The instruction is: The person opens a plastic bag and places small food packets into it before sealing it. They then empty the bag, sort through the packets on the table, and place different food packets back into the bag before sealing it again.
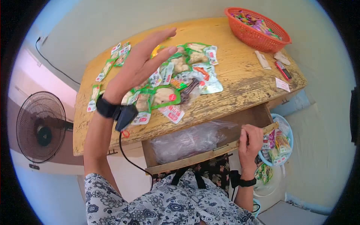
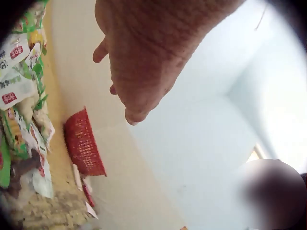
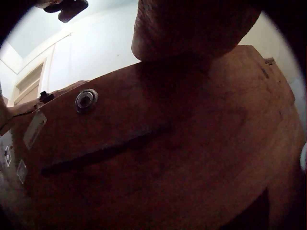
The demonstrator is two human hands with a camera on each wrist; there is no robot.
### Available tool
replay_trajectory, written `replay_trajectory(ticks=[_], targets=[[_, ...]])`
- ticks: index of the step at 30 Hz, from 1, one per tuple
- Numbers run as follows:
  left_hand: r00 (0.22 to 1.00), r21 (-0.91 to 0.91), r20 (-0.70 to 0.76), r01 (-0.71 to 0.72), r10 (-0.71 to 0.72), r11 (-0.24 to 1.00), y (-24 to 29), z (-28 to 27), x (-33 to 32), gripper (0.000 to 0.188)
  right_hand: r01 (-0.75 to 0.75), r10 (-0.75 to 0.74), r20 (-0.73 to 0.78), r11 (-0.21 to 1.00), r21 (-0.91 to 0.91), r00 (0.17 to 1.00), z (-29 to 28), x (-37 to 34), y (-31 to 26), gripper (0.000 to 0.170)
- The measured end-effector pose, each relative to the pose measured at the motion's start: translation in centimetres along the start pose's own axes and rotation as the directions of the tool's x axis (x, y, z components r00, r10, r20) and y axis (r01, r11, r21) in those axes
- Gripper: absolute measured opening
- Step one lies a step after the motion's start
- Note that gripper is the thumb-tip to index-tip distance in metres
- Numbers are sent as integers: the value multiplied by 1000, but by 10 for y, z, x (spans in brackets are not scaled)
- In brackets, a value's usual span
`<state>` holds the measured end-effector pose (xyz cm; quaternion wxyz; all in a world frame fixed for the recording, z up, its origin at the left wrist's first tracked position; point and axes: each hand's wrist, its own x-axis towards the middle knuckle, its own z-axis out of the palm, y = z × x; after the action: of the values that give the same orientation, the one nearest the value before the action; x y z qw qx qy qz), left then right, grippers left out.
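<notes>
My left hand (image 1: 140, 62) is raised above the table (image 1: 240, 80), fingers extended and thumb apart, holding nothing. Beneath and around it in the head view lie several sealed food packets (image 1: 165, 96) with green and white printing. My right hand (image 1: 250, 142) grips the top edge of a pulled-out wooden drawer (image 1: 202, 155), fingers curled at its right part. Crumpled clear plastic bags (image 1: 187, 142) fill much of the drawer. In the right wrist view, the drawer's dark front (image 3: 192, 158) shows a round metal lock (image 3: 86, 100) below the hand.
A red plastic basket (image 1: 245, 35) of purple and green packets stands at the back right. Close to it are a red phone (image 1: 283, 70) and a paper card (image 1: 282, 84). A light-blue tub (image 1: 291, 129) of packets is right of the drawer; a fan (image 1: 41, 127) stands left.
</notes>
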<state>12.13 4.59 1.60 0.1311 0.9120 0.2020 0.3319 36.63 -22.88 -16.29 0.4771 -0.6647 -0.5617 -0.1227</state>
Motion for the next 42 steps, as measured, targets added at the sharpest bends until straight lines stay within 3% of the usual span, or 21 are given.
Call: replay_trajectory(ticks=[3,6,9,12,16,17,19,24,25,26,31,34,37,40,42], targets=[[988,-95,-150,-47,32,994,27,-13,-48,47,-20,21,52,999,-25,998,-1,5,-7,10],[954,-258,-160,207,-253,944,48,-14,-108,44,-74,79,127,996,-43,989,-8,7,-14,13],[859,-481,-55,423,-508,768,60,-8,-166,43,-51,62,174,996,-69,983,-4,17,-25,18],[780,-628,-14,480,-625,613,74,0,-200,41,25,24,257,982,-185,966,9,23,-34,23],[826,-599,55,477,-561,644,75,10,-220,42,58,100,486,952,-299,868,19,31,-47,23],[865,-528,85,460,-495,714,75,9,-220,42,54,120,525,951,-304,843,22,32,-45,21],[866,-564,138,468,-481,680,78,13,-220,41,44,158,596,950,-310,787,27,33,-41,17],[877,-648,223,459,-424,608,82,24,-213,37,66,-45,453,997,-30,890,7,44,-88,18],[855,-636,298,510,-425,580,83,24,-214,47,91,-86,418,996,8,904,0,49,-100,21],[882,-631,220,454,-416,629,83,28,-212,50,117,-125,379,992,44,917,-6,52,-108,23],[948,-497,-123,196,-293,845,101,40,-182,69,216,-329,447,934,285,832,-20,69,-131,33],[939,-490,-242,99,-244,866,101,48,-177,60,222,-481,458,831,510,747,-8,78,-148,32],[988,-664,38,137,-150,735,81,43,-206,40,71,-559,517,720,690,649,-4,92,-160,24],[977,-727,81,194,-198,659,71,23,-230,20,-152,-355,556,727,669,751,10,94,-151,22],[933,-791,33,244,-359,561,68,13,-254,16,-262,-171,592,776,574,788,16,95,-149,20]])
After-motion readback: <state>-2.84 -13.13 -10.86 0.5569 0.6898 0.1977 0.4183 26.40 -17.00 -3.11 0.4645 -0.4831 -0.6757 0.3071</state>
